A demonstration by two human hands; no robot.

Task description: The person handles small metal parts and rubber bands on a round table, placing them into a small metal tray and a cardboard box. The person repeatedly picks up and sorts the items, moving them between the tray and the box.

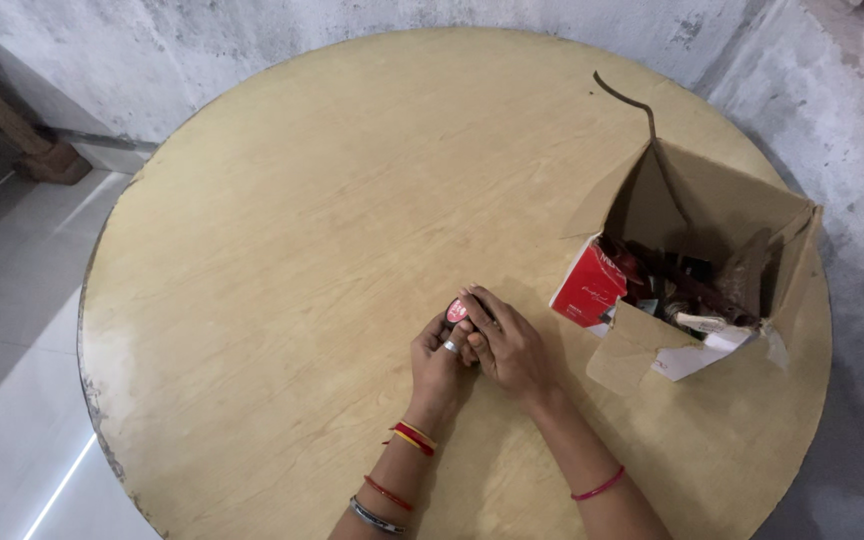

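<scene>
A small round tin with a red lid (457,309) sits just above the round wooden table (302,250), held between both my hands. My left hand (437,362) grips it from below; a ring shows on one finger and bangles on the wrist. My right hand (508,343) curls over the tin from the right, fingers on its lid. Most of the tin is hidden by my fingers.
An open cardboard box (712,200) lies to the right of my hands, with a red carton (589,288) and several dark items inside. A dark strap (632,100) rises from the box. Concrete wall behind, tiled floor (12,300) to the left.
</scene>
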